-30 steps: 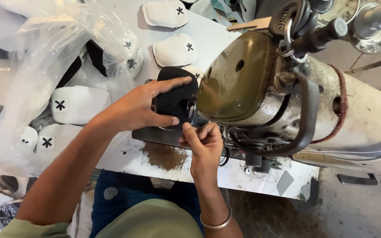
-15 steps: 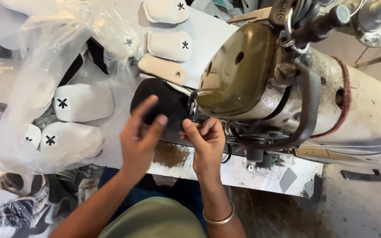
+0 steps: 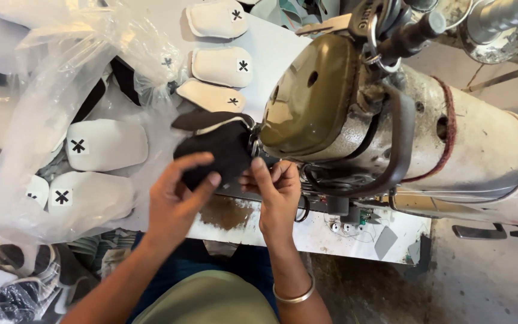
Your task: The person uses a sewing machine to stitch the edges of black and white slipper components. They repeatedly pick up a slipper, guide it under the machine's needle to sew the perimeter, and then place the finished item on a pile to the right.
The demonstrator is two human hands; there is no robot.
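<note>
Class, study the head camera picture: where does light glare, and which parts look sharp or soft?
Head view: glare whitens the clear plastic bags at left; a soft sheen sits on the olive sewing machine head; the left hand, right hand and black fabric piece are fairly sharp; edges bend slightly, as with a wide lens.

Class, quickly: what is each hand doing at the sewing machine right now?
Left hand: closed, pinching the dark curved fabric piece.
Right hand: fingers pressed on the same piece's edge beside the needle; grip cannot be told.
</note>
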